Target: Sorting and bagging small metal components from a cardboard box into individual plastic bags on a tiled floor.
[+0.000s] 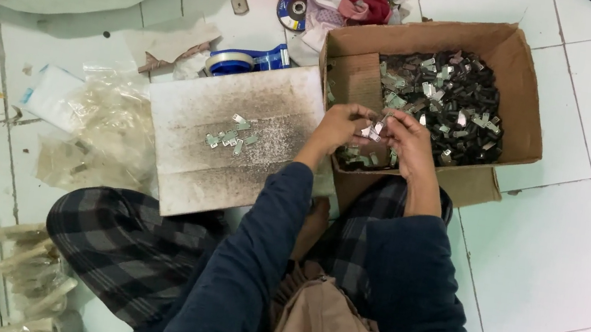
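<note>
**Both hands met over the near edge of the parts box**

The person sat on the tiled floor (556,252) with both arms stretched forward. The left hand (339,127) and the right hand (410,140) came together above the near-left part of the cardboard box (522,83), fingertips almost touching. Pinched between them was a small silvery metal clip (375,130); both hands were closed on it in a fingertip grip, though which carried more of it could not be told, nor could the clip's long axis, as it was too small and partly covered.

The box's heap of loose metal and dark parts (449,103) lay just beyond and to the right of the hands, so the right hand was the nearer to it. To the left of the hands, touching the box's side, lay a worn white board (193,174) as a work surface, bearing a small cluster of finished-looking clips (231,134); the left hand was the nearer to that cluster.

Behind the board lay a blue tape dispenser (249,61), and crumpled clear plastic bags (94,132) lay at its left.
</note>
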